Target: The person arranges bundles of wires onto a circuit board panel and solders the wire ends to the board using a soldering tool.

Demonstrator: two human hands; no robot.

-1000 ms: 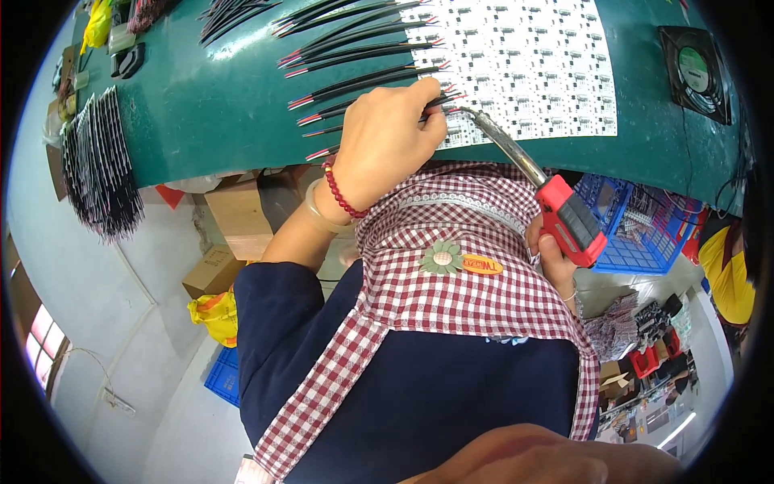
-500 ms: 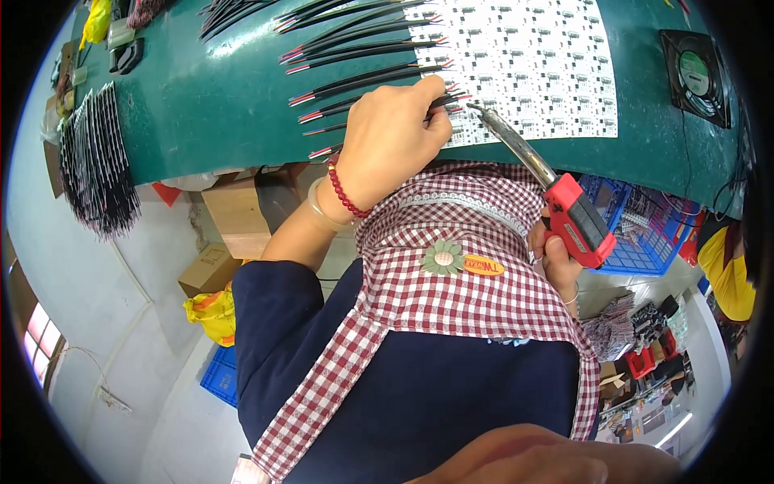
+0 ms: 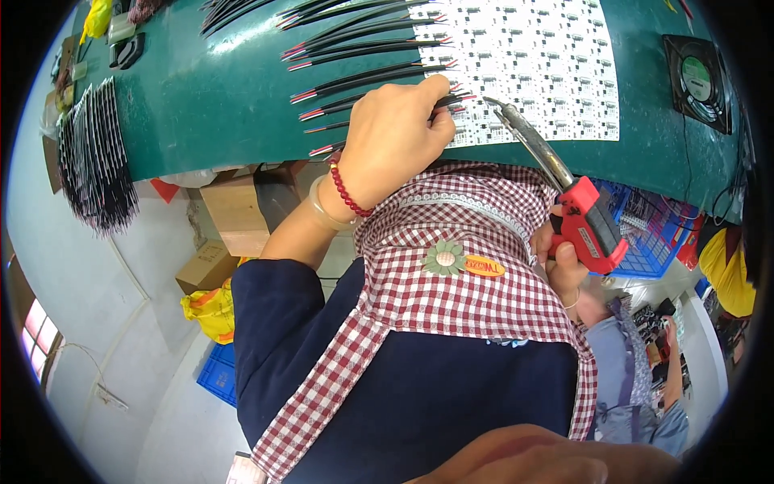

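My left hand point(image 3: 397, 133) is closed at the near edge of a white circuit board panel point(image 3: 556, 68), pinching a thin black cable point(image 3: 450, 100) between thumb and forefinger. The cable's stripped red end points right over the panel. My right hand point(image 3: 564, 262) wraps the red-and-black handle of a soldering gun point(image 3: 595, 227). Its metal tip reaches up and left over the panel, a short gap to the right of the cable end. More black cables point(image 3: 355, 79) with bared coloured ends lie in a row along the panel's left edge, partly hidden behind my left hand.
A bundle of black cables point(image 3: 97, 161) hangs over the left edge of the green table point(image 3: 201, 97). A small square fan point(image 3: 697, 81) stands at the right. Below the table are a blue crate point(image 3: 645, 250) and cardboard boxes point(image 3: 234, 214). Another person point(image 3: 637, 371) is behind, lower right.
My right hand has drawn the soldering gun slightly to the right, widening the gap from the cable end. My left hand barely shifts. Another person has come into view at the lower right.
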